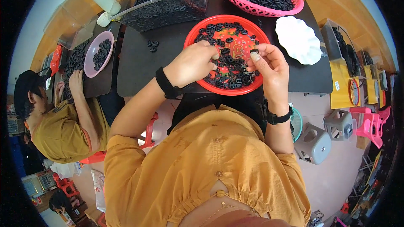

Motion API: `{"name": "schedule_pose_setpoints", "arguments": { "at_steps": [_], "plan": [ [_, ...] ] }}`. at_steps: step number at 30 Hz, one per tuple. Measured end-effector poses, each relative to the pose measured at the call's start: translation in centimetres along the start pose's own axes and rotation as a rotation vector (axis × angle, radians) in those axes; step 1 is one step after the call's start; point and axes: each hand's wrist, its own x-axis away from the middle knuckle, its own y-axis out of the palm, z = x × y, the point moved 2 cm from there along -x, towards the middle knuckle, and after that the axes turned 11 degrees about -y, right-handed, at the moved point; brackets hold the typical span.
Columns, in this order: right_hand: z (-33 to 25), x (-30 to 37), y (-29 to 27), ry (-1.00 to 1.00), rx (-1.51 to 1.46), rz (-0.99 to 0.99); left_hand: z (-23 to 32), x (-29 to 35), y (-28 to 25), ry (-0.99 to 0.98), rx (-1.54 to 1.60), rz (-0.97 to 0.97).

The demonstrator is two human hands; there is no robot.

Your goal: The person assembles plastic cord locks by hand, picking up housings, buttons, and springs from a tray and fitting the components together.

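Observation:
A round red tray [191,28] with a printed floor lies in front of me, scattered with small black oval pieces [226,51] that have two holes. Over its right rim, my right hand [275,65] pinches one black two-holed oval piece [254,51] between thumb and fingertips. My left hand [191,62] reaches over the left part of the tray, its fingers curled together among the loose pieces. Whatever those fingers may hold is hidden behind them.
Behind the tray stand a clear plastic bin [168,10] and a pink basket [256,9], both full of black pieces. A white scalloped plate [298,40] lies right. At left, a co-worker [67,132] sits by a pink bowl [89,65]. Grey stools [313,143] stand right.

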Motion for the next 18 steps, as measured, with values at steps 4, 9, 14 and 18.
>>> {"name": "schedule_pose_setpoints", "arguments": {
  "at_steps": [4,9,14,18],
  "plan": [
    [-0.1,0.3,0.1,-0.002,0.044,-0.009,0.1,-0.3,0.1,0.032,0.023,-0.017],
    [0.5,0.8,0.4,0.083,-0.067,-0.063,0.0,0.3,0.6,-0.157,0.372,0.005],
    [1.3,1.2,1.8,0.079,-0.258,-0.087,1.1,0.9,0.9,-0.312,1.366,-0.280],
    [1.3,1.1,3.0,0.022,-0.472,-0.127,2.7,1.3,1.6,-0.273,1.605,-0.300]
  ]
}}
